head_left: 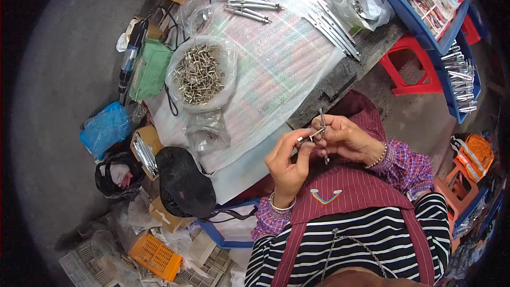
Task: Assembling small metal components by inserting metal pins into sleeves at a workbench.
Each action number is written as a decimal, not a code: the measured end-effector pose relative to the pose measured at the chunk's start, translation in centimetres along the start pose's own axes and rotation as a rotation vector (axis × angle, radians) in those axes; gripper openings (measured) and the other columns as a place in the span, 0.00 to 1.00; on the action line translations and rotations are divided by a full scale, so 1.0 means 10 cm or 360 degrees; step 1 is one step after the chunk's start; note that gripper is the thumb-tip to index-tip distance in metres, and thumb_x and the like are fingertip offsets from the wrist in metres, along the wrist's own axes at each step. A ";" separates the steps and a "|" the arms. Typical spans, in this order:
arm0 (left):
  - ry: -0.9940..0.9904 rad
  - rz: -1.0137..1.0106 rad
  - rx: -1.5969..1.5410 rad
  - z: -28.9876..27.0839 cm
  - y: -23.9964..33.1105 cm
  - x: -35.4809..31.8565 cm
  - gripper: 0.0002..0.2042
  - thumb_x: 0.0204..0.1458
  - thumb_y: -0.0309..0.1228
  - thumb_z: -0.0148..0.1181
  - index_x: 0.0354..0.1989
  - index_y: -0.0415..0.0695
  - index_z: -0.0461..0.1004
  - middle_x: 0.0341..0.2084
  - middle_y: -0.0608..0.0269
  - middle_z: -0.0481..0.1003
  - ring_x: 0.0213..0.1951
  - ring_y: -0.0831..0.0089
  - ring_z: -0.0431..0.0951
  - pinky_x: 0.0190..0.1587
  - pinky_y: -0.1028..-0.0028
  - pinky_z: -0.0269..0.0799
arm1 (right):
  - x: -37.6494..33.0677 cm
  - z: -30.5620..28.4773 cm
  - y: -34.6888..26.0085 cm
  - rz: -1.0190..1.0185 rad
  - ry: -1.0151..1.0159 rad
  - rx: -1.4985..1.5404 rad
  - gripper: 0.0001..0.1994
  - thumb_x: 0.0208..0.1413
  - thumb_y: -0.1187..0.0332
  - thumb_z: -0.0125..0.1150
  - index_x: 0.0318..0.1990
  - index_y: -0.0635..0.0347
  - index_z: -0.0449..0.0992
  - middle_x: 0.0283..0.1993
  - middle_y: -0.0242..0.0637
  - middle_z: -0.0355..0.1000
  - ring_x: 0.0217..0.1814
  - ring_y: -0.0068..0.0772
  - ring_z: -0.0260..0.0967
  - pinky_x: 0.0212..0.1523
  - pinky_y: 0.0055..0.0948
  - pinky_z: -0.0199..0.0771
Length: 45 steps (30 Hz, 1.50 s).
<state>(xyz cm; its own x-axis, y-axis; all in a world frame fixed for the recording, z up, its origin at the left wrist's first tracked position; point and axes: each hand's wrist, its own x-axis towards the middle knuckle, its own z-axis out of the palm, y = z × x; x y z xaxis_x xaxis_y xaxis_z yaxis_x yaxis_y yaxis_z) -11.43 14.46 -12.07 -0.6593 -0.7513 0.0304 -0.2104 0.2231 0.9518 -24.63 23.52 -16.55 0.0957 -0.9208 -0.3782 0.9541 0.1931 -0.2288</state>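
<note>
My left hand (pixel 287 162) pinches a small metal fitting (pixel 304 139) between thumb and fingers. My right hand (pixel 345 139) grips a thin metal rod part (pixel 322 127) that stands nearly upright, and the fitting meets it at the fingertips. Both hands hover just off the near edge of the work table (pixel 276 69), above my lap and maroon apron. On the table's left stands a clear bag full of several small metal pieces (pixel 199 74).
Long silver metal strips (pixel 334 26) and assembled parts (pixel 249 5) lie at the table's far side. A green basket (pixel 149 69), a black mesh bag (pixel 183 180), a blue bag (pixel 106 127) and an orange crate (pixel 154 255) sit left. Blue trays (pixel 425 26) and a red stool (pixel 409 69) stand right.
</note>
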 end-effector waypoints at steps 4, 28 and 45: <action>0.0028 0.0054 0.0162 0.01 0.04 -0.02 0.07 0.45 0.20 0.61 0.33 0.34 0.75 0.24 0.63 0.74 0.25 0.82 0.71 0.26 0.85 0.63 | -0.01 -0.02 0.02 -0.0132 0.0006 -0.0075 0.08 0.54 0.67 0.54 0.38 0.59 0.65 0.33 0.28 0.63 0.33 0.18 0.64 0.36 0.22 0.72; 0.0133 -0.0486 -0.0777 0.15 -0.08 -0.05 0.10 0.48 0.19 0.57 0.40 0.32 0.69 0.28 0.60 0.74 0.30 0.76 0.75 0.34 0.79 0.71 | 0.01 0.11 0.11 -0.0642 0.0408 -0.0562 0.07 0.49 0.78 0.57 0.37 0.66 0.69 0.35 0.30 0.68 0.38 0.18 0.66 0.39 0.19 0.69; 0.0254 -0.0202 -0.0414 0.12 -0.18 -0.13 0.06 0.44 0.20 0.62 0.31 0.33 0.74 0.27 0.63 0.72 0.28 0.81 0.70 0.30 0.85 0.64 | -0.04 0.10 0.02 -0.1003 0.0474 -0.1394 0.08 0.41 0.79 0.62 0.33 0.68 0.76 0.29 0.35 0.71 0.32 0.21 0.68 0.31 0.19 0.66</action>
<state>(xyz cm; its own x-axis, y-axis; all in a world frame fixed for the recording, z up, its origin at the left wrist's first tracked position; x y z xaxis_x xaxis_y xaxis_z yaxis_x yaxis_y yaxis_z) -11.08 15.76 -14.22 -0.5136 -0.8555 -0.0657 -0.0787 -0.0293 0.9965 -24.18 23.62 -15.51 -0.5184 -0.8428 -0.1447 0.2678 0.0008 -0.9635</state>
